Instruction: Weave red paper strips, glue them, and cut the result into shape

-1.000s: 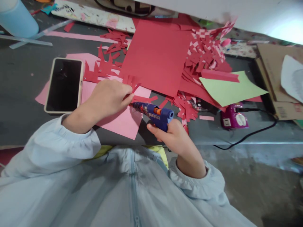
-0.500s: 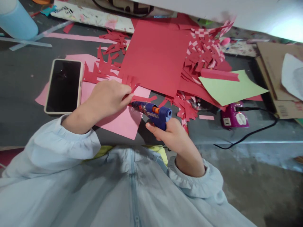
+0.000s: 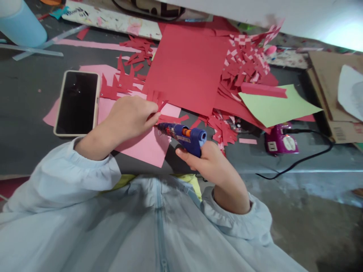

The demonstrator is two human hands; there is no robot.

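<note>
My right hand is closed around the handle of a blue glue gun, which has an orange part showing in its top. The gun points left, its nozzle just at my left fingertips. My left hand is closed in a pinch on a red paper piece whose narrow strips show beyond the fingers; the rest of it is hidden under the hand. Below both lies a pink paper sheet. Red paper cut into spikes lies just behind my left hand.
A phone lies left of my left hand. A large red sheet covers the middle back, with woven red and pink strips beside it. Right are green paper, a purple plug box with a black cable, and cardboard.
Both hands stay almost in place. The glue gun shifts very slightly, its nozzle remaining at the left fingertips.
</note>
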